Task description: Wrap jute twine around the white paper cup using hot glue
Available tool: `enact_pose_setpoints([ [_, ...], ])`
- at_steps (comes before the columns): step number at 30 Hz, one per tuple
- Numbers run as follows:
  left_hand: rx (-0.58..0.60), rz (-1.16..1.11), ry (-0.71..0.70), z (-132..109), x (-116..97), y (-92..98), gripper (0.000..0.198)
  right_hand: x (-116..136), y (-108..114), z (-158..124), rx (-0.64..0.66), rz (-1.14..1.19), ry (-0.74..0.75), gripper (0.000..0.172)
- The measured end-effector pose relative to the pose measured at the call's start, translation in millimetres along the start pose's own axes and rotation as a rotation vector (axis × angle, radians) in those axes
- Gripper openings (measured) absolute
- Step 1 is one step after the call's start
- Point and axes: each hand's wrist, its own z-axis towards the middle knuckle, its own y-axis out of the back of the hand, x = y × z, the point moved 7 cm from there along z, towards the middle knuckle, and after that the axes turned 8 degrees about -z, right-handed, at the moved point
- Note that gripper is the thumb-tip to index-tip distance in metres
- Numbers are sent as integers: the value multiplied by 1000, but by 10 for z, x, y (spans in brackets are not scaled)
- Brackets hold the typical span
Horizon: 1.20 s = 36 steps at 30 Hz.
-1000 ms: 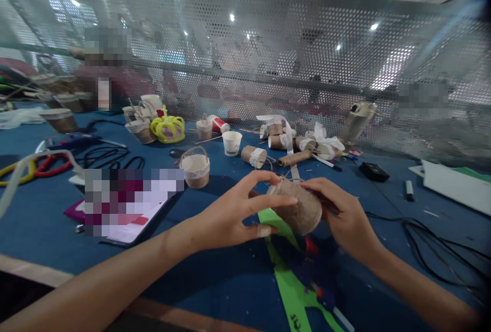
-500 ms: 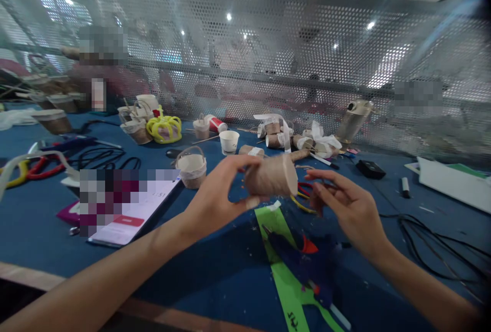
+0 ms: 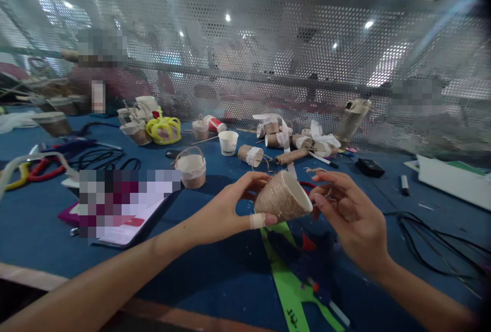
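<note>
My left hand (image 3: 245, 204) is closed round a paper cup wrapped in brown twine (image 3: 282, 199). The cup is tilted, with its white mouth facing right toward my other hand. My right hand (image 3: 351, 214) is just beside the rim, thumb and fingers pinched on a thin strand of twine (image 3: 316, 170). Below the hands lies a dark blue glue gun (image 3: 303, 258) on a green strip (image 3: 286, 291) with black writing. Red-handled scissors are partly hidden behind the cup and right hand.
A small basket (image 3: 192, 171), a white paper cup (image 3: 228, 142) and a twine-wrapped cup (image 3: 251, 155) stand or lie behind. Several wrapped pieces are heaped by the mesh screen (image 3: 245, 86). A phone (image 3: 134, 219) lies left; black cables (image 3: 422, 250) and a marker (image 3: 404, 185) are right.
The wrapped cup has come lower and slightly right, and its mouth has turned more into view. My right hand has shifted a little down and stays pinched near the rim.
</note>
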Motion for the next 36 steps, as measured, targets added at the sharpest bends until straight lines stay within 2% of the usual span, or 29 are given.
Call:
enact_pose_setpoints([
  [4, 23, 16, 8, -13, 1, -11, 58, -70, 18, -32, -21, 104, -59, 33],
  [8, 35, 11, -10, -19, 28, -24, 56, -48, 11, -35, 33, 150, 9, 40],
  [14, 60, -28, -34, -45, 31, -122, 60, 63, 9, -114, 89, 107, 190, 60],
  [18, 102, 39, -61, -63, 12, -168, 60, 88, -27, -189, 126, 67, 252, 73],
  [22, 129, 93, -109, -82, -38, -163, 65, 153, -20, -218, 129, 47, 296, 74],
  [26, 148, 64, -84, -89, -54, -158, 67, 199, 21, -231, 116, 15, 321, 73],
  [31, 177, 40, -70, -91, -78, -176, 67, 200, -49, -346, 193, -157, 416, 83],
  [33, 181, 83, -98, -87, -103, -165, 66, 185, -97, -368, 241, -121, 395, 81],
  [34, 171, 106, -110, -82, -113, -144, 65, 175, -107, -359, 251, -61, 363, 75],
  [36, 108, 141, -125, -65, -122, -59, 64, 152, -70, -302, 188, 67, 288, 51],
])
